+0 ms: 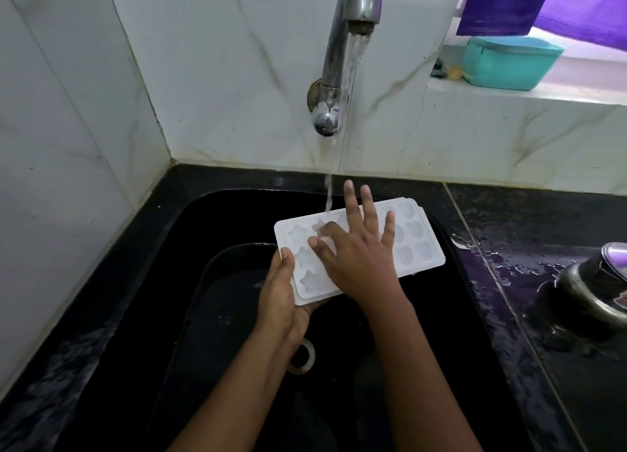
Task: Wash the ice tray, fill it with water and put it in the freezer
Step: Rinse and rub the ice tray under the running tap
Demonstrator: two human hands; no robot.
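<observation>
White tiles back a black sink (203, 221), and over it we hold the tray (420, 248) under the tap (359, 7). Our left hand (281, 299) grips its left end, thumb over the rim. Our right hand (356, 258) lies flat on the moulds, fingers (353, 204) straight and spread. Water (328, 193) falls onto the tray beside them. Right of the sink, the wet desk (502, 254) carries a steel vessel (590, 292), and a teal box (509, 64) sits on the ledge above.

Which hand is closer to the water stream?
Right. The right hand lies flat on the ice tray beside the stream; the left hand grips the tray's near end.
</observation>
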